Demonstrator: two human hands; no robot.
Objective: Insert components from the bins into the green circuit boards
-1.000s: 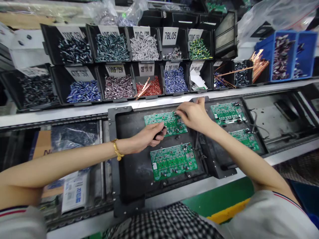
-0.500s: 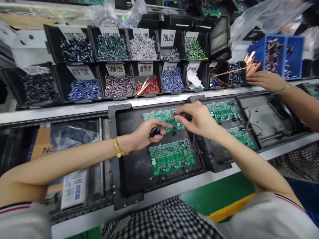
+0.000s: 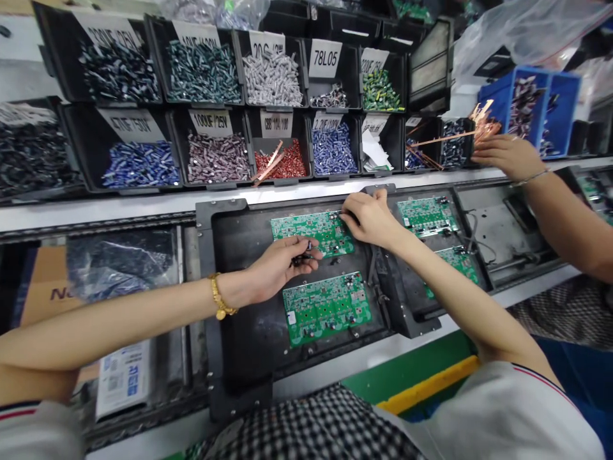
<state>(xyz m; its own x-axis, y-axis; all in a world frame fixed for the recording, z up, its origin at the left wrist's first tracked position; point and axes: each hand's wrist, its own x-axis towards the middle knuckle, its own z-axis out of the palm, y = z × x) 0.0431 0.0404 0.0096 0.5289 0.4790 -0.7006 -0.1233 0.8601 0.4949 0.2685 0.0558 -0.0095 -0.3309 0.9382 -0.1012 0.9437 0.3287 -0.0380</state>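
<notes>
My left hand (image 3: pixel 271 268) is closed around several small black cylindrical capacitors (image 3: pixel 301 258), thumb and index finger pinching one near the fingertips. It hovers over the front edge of the upper green circuit board (image 3: pixel 306 225). At that board's top right corner, my right hand (image 3: pixel 371 217) has its thumb and fingers pressed together, touching or just above the small parts there; whatever they grip is hidden. A second green circuit board (image 3: pixel 330 310), with several components standing on it, lies nearer to me. Both boards rest in a black tray (image 3: pixel 239 255).
Behind the tray stand labelled black bins of components, including purplish capacitors (image 3: pixel 218 156) and red parts (image 3: pixel 292 160). Another tray with boards (image 3: pixel 426 214) adjoins on the right. A co-worker's hand (image 3: pixel 510 156) reaches to copper-coloured strips (image 3: pixel 486 121). Plastic-wrapped boxes (image 3: pixel 124 262) lie left.
My left index finger has drawn back from the upper board and curled against the thumb. My right fingers stay at the board's right end, now closer to its corner. The view has shifted slightly.
</notes>
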